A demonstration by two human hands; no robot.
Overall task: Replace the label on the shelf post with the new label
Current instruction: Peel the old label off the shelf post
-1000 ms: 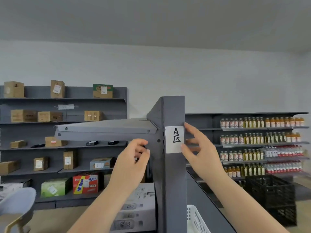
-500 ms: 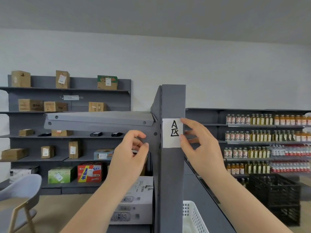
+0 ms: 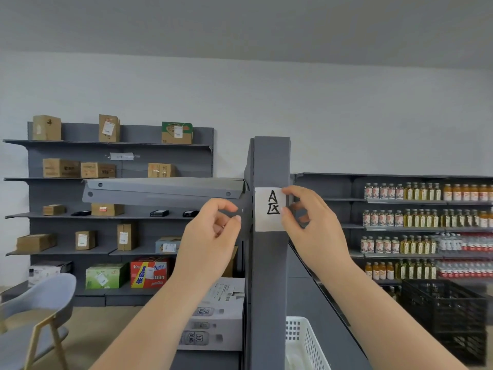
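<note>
A white paper label [image 3: 269, 209] with black handwritten marks is stuck on the front of the grey shelf post [image 3: 270, 276] near its top. My right hand [image 3: 310, 222] is at the label's right edge, thumb and forefinger pinching that edge. My left hand [image 3: 208, 236] hovers just left of the post with its fingers curled toward the thumb; I cannot tell whether something small is between them. No second label is in sight.
A grey shelf board [image 3: 165, 189] juts left from the post. Below are a printed carton [image 3: 216, 316] and a white plastic basket [image 3: 301, 340]. Box shelves [image 3: 106, 182] line the far left, bottle shelves [image 3: 426, 222] the right, with a black crate [image 3: 445, 316] and a grey chair [image 3: 34, 316].
The view has shifted slightly. My right fingers have gone from lying spread along the label's right edge to pinching it. My left hand stays beside the post.
</note>
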